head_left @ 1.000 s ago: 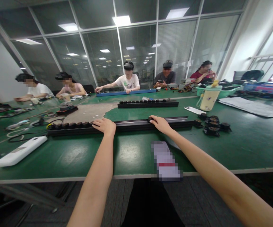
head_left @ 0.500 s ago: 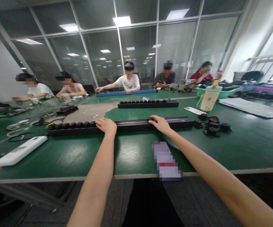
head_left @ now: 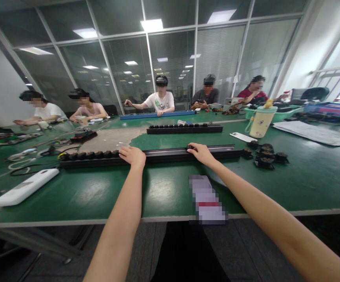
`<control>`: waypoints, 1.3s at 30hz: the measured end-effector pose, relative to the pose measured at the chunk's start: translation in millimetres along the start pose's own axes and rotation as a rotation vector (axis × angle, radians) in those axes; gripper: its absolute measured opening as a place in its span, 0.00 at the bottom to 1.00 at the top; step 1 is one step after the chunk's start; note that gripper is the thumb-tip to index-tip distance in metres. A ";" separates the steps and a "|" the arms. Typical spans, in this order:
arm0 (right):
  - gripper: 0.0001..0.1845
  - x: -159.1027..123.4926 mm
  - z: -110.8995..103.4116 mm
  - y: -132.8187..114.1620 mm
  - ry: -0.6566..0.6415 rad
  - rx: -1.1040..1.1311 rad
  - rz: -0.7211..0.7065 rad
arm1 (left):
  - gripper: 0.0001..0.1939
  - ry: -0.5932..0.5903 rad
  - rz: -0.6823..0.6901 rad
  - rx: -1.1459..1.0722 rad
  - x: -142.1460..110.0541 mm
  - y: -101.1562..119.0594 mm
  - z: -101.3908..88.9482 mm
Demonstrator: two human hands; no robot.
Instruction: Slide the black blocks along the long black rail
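Observation:
A long black rail [head_left: 164,154] lies across the green table [head_left: 70,196] in front of me, with a row of several black round parts [head_left: 90,155] seated in its left half. My left hand [head_left: 133,155] rests on the rail just right of that row, fingers curled over it. My right hand [head_left: 200,152] sits further right on the rail, its fingertips pinched on a small black round part [head_left: 190,147] in the rail's channel. A loose cluster of the same black parts [head_left: 265,156] lies on the table past the rail's right end.
A second black rail [head_left: 184,129] with parts lies further back. A white flat device [head_left: 25,188] sits at front left, a phone [head_left: 242,137] and a cream bottle [head_left: 260,121] at right, cables at far left. Several people sit around the far side of the table.
My hands have barely moved on the rail. A person at the far side lifted a hand, and another at the right stretched out an arm.

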State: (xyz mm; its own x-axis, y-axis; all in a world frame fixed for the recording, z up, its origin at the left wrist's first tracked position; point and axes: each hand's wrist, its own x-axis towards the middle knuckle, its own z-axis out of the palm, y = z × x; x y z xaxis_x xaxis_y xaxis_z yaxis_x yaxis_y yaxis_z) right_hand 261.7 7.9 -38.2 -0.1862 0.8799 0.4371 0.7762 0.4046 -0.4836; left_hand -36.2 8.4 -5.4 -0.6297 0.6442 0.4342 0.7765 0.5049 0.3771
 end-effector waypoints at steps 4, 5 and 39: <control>0.14 -0.8 -1.6 -0.3 -0.003 -0.017 -0.014 | 0.26 -0.001 -0.015 -0.009 -0.3 0.7 0.4; 0.14 -1.0 -1.9 0.0 -0.001 -0.019 -0.016 | 0.26 0.000 -0.015 -0.004 -0.5 0.7 0.6; 0.14 -1.8 -5.9 10.6 -0.002 -0.096 -0.020 | 0.24 0.013 -0.008 0.031 -1.4 0.5 2.6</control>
State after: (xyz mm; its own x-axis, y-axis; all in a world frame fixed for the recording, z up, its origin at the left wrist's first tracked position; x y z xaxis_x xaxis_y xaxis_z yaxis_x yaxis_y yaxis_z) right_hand 273.9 9.1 -39.7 -0.2035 0.8726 0.4439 0.8267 0.3961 -0.3996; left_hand -34.9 9.2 -8.0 -0.6358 0.6328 0.4418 0.7718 0.5276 0.3550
